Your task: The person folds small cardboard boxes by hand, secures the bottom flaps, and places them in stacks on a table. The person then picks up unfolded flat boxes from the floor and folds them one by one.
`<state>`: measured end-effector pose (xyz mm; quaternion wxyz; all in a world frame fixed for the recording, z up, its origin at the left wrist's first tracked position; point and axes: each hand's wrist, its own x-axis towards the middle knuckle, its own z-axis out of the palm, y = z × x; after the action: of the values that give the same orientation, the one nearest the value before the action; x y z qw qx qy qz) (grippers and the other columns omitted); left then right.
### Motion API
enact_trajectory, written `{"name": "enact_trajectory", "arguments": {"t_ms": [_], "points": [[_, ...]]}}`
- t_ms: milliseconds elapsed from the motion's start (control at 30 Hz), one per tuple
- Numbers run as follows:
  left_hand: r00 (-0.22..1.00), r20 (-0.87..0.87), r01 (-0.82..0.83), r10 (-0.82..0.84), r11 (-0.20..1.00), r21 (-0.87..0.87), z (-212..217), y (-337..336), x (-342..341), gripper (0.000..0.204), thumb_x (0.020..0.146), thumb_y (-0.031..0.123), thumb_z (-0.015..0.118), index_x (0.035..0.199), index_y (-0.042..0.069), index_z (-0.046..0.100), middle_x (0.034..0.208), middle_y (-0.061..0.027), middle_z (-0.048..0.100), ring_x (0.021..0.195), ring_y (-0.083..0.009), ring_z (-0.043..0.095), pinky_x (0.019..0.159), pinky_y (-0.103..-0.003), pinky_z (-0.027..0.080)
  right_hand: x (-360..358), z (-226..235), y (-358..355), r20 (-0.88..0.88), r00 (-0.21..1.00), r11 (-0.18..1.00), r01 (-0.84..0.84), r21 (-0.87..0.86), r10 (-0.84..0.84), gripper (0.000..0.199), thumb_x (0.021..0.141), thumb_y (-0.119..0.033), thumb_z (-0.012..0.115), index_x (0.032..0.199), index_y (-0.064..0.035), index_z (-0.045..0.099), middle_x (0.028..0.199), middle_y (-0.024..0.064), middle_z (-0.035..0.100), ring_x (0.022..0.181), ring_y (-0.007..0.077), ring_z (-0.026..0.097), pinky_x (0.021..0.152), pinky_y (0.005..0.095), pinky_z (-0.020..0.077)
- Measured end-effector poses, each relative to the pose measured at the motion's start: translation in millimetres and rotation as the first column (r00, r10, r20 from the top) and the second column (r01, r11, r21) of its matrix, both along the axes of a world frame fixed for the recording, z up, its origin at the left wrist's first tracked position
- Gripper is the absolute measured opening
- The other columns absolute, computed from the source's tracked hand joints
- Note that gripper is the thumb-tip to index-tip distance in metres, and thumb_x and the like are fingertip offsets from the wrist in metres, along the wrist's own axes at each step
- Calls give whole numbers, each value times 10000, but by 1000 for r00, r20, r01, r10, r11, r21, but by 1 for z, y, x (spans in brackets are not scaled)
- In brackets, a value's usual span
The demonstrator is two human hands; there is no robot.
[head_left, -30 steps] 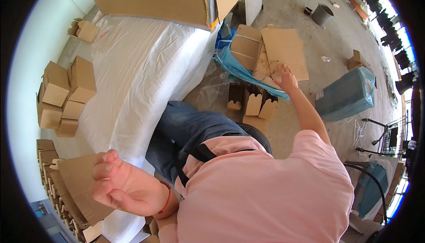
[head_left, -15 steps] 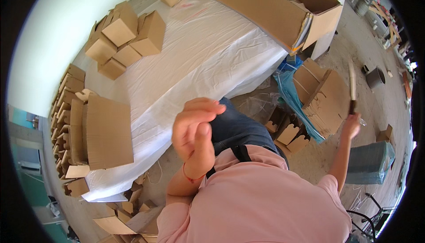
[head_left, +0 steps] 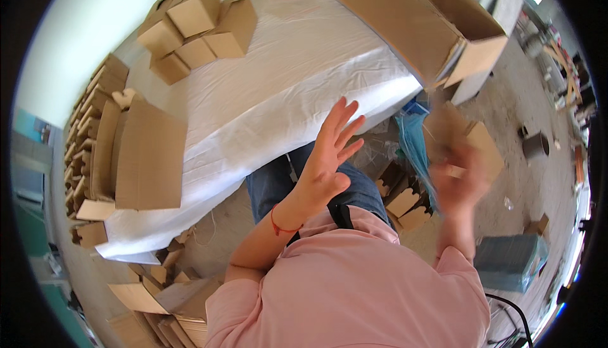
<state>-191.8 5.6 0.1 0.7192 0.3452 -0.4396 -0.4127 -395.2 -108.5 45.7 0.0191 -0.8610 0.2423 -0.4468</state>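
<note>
My left hand (head_left: 326, 161) is raised in front of my body, its fingers spread and nothing in them; a red string circles the wrist. My right hand (head_left: 461, 180) is smeared by motion, with its fingers closed. Above it a faint brownish streak rises, matching the long pale stick with a dark grip seen in that hand earlier; its exact kind cannot be made out. Behind the right hand stands a brown cardboard box (head_left: 486, 151), beside crumpled blue plastic sheeting (head_left: 415, 145).
A white sheet covers the table (head_left: 285, 75) ahead. On it sit folded cardboard boxes (head_left: 231, 28), a large box (head_left: 149, 158) and a long open carton (head_left: 386, 15). A blue-green wrapped bundle (head_left: 510, 262) and a dark bucket (head_left: 536, 146) stand at right. More cardboard (head_left: 142, 300) lies lower left.
My right hand has swung inward from the far right, nearer my body. My left hand has moved right, its curled fingers now spread. The view has shifted slightly.
</note>
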Motion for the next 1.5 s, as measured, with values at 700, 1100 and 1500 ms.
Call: {"name": "enact_trajectory", "arguments": {"t_ms": [700,1100,1500], "points": [[785,-346,-319,513,815,484,-102,36,81,372,1010,164,364,1304,-54,429,1240,-169,565,1096,-272,603,899,-417,542,202,-103,1,108,837,531,-435,727,537,146,858,-32,624,1000,1,612,914,117,671,834,151,630,741,289,494],[867,-188,-342,462,825,450,-122,82,112,330,902,54,535,1210,-65,538,1100,-92,643,977,-152,627,822,-279,507,231,-119,-67,185,913,551,-370,748,363,342,862,-101,661,1168,41,606,1016,129,640,841,207,640,788,290,500],[874,323,-476,362,769,427,-85,57,104,352,936,142,562,1247,-24,546,1102,-57,648,964,-107,575,835,-276,480,248,-119,-51,225,937,775,-348,528,268,374,810,-90,707,1159,-2,603,1079,109,607,925,196,583,764,310,501]]}}
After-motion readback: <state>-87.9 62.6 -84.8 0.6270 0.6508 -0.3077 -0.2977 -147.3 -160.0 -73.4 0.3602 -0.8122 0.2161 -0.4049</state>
